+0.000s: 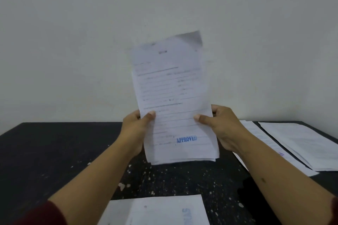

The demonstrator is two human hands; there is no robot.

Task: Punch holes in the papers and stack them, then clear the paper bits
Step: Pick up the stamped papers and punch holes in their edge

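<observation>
I hold a thin stack of printed papers (172, 97) upright above the black table (45, 148), its lower edge close to or resting on the tabletop. A blue "APPROVED" stamp shows near the bottom of the front sheet, and the top right corner is curled. My left hand (136, 124) grips the stack's left edge, thumb on the front. My right hand (219, 124) grips the right edge the same way. Small white paper bits (164, 175) are scattered over the table below the stack. No hole punch is visible.
Two more piles of papers (300, 142) lie at the table's right side. Other sheets (164, 210) lie at the near edge, one with a punched hole. A pale wall (164, 5) rises right behind the table.
</observation>
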